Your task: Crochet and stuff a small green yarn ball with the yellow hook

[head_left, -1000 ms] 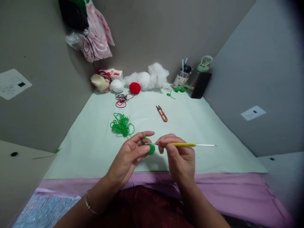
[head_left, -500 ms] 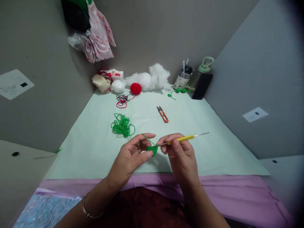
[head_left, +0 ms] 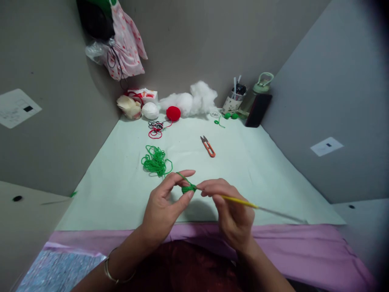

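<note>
My left hand (head_left: 165,200) pinches a small green crocheted piece (head_left: 189,188) between thumb and fingers, with a strand of green yarn running taut over the raised index finger. In my right hand (head_left: 232,209) is a crochet hook (head_left: 240,200) with a yellow handle, its tip at the green piece and its other metal end slanting down to the right. The tip itself is hard to make out against the stitches. A loose heap of green yarn (head_left: 155,161) lies on the table just beyond my left hand.
Thread snips (head_left: 208,147) with orange handles lie mid-table. Along the back stand a red yarn ball (head_left: 173,114), a white ball (head_left: 150,110), white stuffing (head_left: 194,99), a pen cup (head_left: 233,102), a bottle (head_left: 261,87) and a dark phone (head_left: 258,110). Partition walls enclose the table.
The crochet hook has swung so that its far end points down to the right instead of slightly up. The green piece has tilted and shifted a little left with my left hand.
</note>
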